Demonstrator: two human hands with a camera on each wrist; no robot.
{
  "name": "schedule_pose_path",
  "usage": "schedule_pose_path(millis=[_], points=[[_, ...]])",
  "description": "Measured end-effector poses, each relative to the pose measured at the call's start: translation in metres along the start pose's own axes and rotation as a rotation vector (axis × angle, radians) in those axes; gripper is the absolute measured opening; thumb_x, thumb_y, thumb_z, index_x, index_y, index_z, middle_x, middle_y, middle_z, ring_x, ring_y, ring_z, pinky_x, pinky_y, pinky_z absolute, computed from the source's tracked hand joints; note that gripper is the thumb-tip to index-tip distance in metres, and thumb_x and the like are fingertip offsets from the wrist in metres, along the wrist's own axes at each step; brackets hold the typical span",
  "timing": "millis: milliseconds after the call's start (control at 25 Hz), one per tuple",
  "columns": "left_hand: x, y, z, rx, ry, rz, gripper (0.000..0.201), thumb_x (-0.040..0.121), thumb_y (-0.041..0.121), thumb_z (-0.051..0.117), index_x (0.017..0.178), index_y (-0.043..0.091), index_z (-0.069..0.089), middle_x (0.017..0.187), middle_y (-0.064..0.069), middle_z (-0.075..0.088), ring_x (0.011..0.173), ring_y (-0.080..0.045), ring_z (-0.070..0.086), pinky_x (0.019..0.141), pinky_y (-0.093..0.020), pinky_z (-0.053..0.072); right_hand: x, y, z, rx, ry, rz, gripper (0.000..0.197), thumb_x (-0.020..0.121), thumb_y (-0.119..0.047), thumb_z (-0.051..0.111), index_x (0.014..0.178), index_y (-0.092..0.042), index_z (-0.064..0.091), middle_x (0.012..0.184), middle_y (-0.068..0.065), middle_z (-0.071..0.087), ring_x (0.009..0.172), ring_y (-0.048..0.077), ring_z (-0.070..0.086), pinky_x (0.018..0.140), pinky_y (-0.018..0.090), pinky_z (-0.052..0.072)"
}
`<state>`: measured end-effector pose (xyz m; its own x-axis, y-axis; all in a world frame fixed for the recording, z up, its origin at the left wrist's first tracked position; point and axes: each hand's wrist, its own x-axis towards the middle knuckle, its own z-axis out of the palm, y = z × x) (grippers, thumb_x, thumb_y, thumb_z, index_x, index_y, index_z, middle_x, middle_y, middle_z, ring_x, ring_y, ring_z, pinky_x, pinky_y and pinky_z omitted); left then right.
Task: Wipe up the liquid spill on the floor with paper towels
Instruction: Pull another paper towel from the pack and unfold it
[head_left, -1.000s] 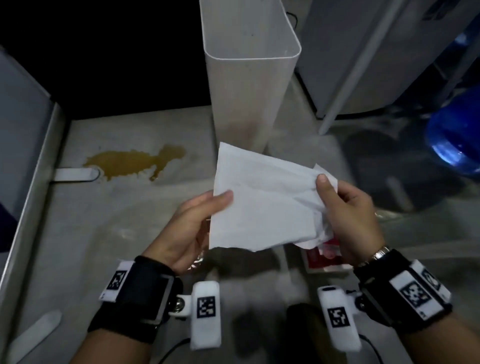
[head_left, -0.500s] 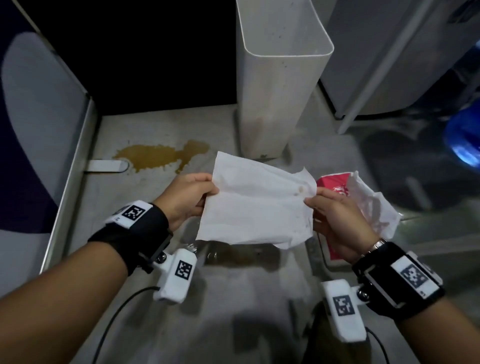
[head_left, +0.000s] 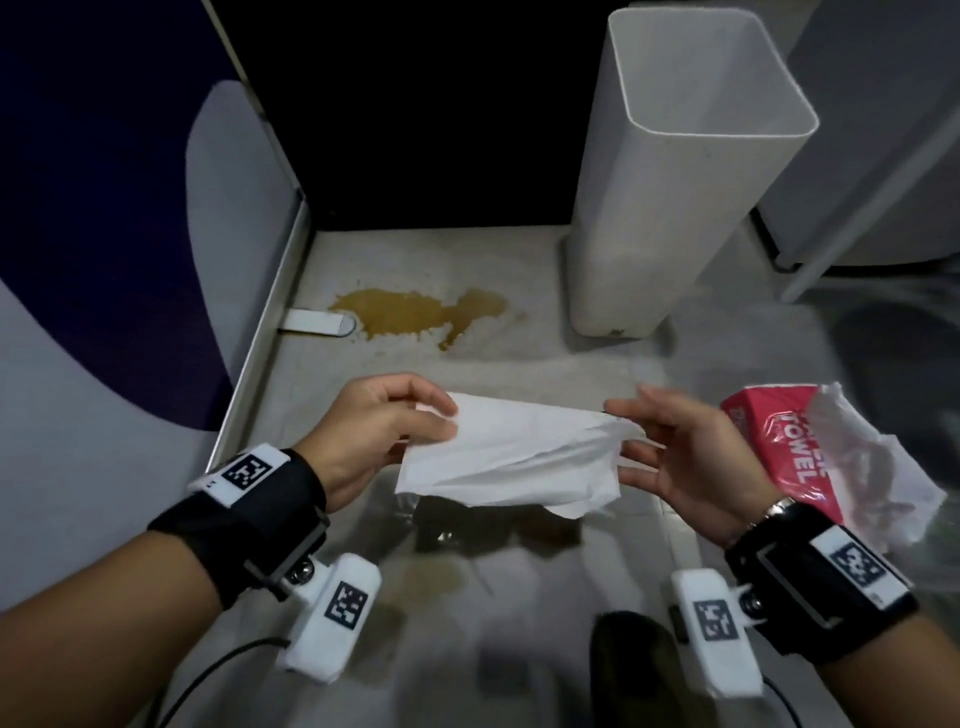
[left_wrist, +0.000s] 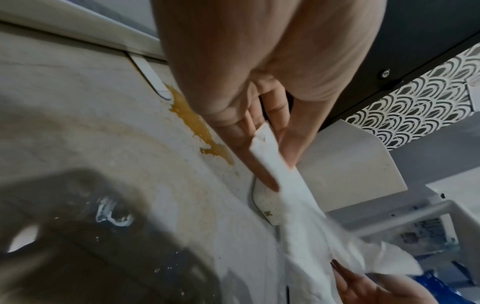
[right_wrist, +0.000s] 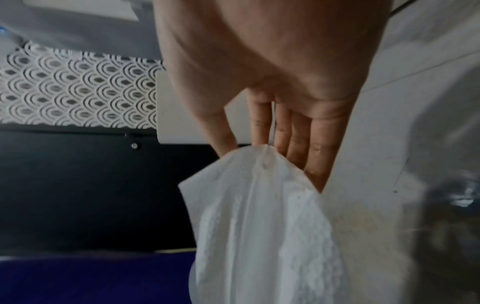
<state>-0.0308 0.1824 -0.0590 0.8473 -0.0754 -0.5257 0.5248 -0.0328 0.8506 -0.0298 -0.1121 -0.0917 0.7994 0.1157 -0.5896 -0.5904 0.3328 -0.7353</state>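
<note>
An amber-brown spill (head_left: 415, 312) lies on the grey floor (head_left: 545, 374) by the left wall, and also shows in the left wrist view as a puddle (left_wrist: 197, 127). I hold a white paper towel (head_left: 509, 457) stretched between both hands, above the floor and nearer to me than the spill. My left hand (head_left: 441, 421) pinches its left edge between thumb and fingers (left_wrist: 265, 176). My right hand (head_left: 623, 431) pinches the bunched right end, the other fingers held straight. In the right wrist view the paper towel (right_wrist: 259, 226) hangs from that hand's thumb and forefinger (right_wrist: 257, 123).
A tall white bin (head_left: 675, 208) stands right of the spill. A red paper towel pack (head_left: 779, 441) in torn plastic lies by my right hand. A white floor bracket (head_left: 317, 322) touches the spill's left end. A dark shoe (head_left: 634, 665) is at the bottom.
The towel has gone from an upright spread sheet to a lower, flatter one pulled sideways. Both hands dropped and the right end bunched up. The view shifted left towards the spill.
</note>
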Motion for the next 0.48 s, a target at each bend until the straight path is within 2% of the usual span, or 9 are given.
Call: schedule_pose_path(millis=[40, 120, 160, 200, 280, 360, 400, 480], points=[[0.0, -0.002, -0.004, 0.027, 0.019, 0.002, 0.037, 0.074, -0.014, 0.069, 0.102, 0.01, 0.072, 0.084, -0.005, 0.073, 0.076, -0.022, 0.066, 0.06, -0.023, 0.056, 0.006, 0.003, 0.005, -0.076, 0.001, -0.01, 0.017, 0.087, -0.007, 0.063, 0.101, -0.008, 0.072, 0.098, 0.01, 0.072, 0.079, 0.023, 0.068, 0.071, 0.036, 0.057], [-0.003, -0.006, -0.015, 0.053, -0.004, -0.053, 0.067, 0.07, -0.021, 0.066, 0.118, 0.026, 0.068, 0.1, -0.007, 0.075, 0.088, -0.027, 0.07, 0.072, -0.033, 0.057, 0.016, 0.009, 0.018, -0.221, 0.011, -0.048, 0.039, 0.08, 0.013, 0.062, 0.111, -0.01, 0.069, 0.103, 0.013, 0.074, 0.086, 0.024, 0.069, 0.073, 0.034, 0.057], [-0.005, -0.007, -0.021, 0.077, -0.055, -0.097, 0.071, 0.07, -0.02, 0.066, 0.121, 0.03, 0.065, 0.107, -0.009, 0.074, 0.094, -0.028, 0.069, 0.077, -0.037, 0.055, 0.019, 0.01, 0.024, -0.274, 0.003, -0.067, 0.046, 0.078, 0.018, 0.061, 0.114, -0.011, 0.068, 0.1, 0.013, 0.075, 0.086, 0.025, 0.069, 0.071, 0.032, 0.056], [-0.009, -0.008, -0.025, 0.101, -0.132, -0.16, 0.068, 0.069, -0.014, 0.067, 0.121, 0.031, 0.065, 0.111, -0.011, 0.072, 0.097, -0.029, 0.068, 0.078, -0.037, 0.052, 0.022, 0.01, 0.03, -0.325, -0.024, -0.087, 0.051, 0.077, 0.021, 0.06, 0.115, -0.012, 0.067, 0.098, 0.013, 0.075, 0.085, 0.026, 0.068, 0.07, 0.032, 0.056], [-0.016, -0.009, -0.025, 0.154, -0.282, -0.285, 0.052, 0.07, 0.009, 0.073, 0.119, 0.026, 0.067, 0.113, -0.015, 0.07, 0.096, -0.027, 0.066, 0.076, -0.034, 0.047, 0.026, 0.009, 0.037, -0.428, -0.11, -0.125, 0.056, 0.076, 0.022, 0.062, 0.117, -0.016, 0.066, 0.097, 0.014, 0.075, 0.083, 0.024, 0.065, 0.073, 0.035, 0.052], [-0.021, -0.014, -0.015, 0.214, -0.351, -0.343, 0.043, 0.073, 0.028, 0.075, 0.114, 0.019, 0.07, 0.111, -0.012, 0.072, 0.095, -0.024, 0.068, 0.076, -0.03, 0.05, 0.026, 0.007, 0.047, -0.508, -0.217, -0.138, 0.058, 0.076, 0.022, 0.063, 0.118, -0.018, 0.065, 0.097, 0.014, 0.075, 0.077, 0.018, 0.064, 0.072, 0.033, 0.05], [-0.022, -0.018, -0.009, 0.258, -0.361, -0.347, 0.04, 0.076, 0.031, 0.076, 0.112, 0.016, 0.07, 0.11, -0.01, 0.073, 0.095, -0.024, 0.069, 0.078, -0.03, 0.053, 0.026, 0.006, 0.05, -0.522, -0.252, -0.14, 0.058, 0.077, 0.022, 0.063, 0.119, -0.018, 0.065, 0.097, 0.014, 0.075, 0.073, 0.014, 0.063, 0.071, 0.031, 0.05], [-0.021, -0.025, 0.002, 0.329, -0.321, -0.307, 0.027, 0.084, 0.022, 0.074, 0.108, 0.01, 0.073, 0.106, -0.014, 0.074, 0.089, -0.025, 0.071, 0.077, -0.031, 0.055, 0.03, 0.008, 0.055, -0.492, -0.255, -0.166, 0.055, 0.078, 0.017, 0.066, 0.119, -0.02, 0.065, 0.101, 0.012, 0.075, 0.076, 0.013, 0.065, 0.072, 0.03, 0.05]])
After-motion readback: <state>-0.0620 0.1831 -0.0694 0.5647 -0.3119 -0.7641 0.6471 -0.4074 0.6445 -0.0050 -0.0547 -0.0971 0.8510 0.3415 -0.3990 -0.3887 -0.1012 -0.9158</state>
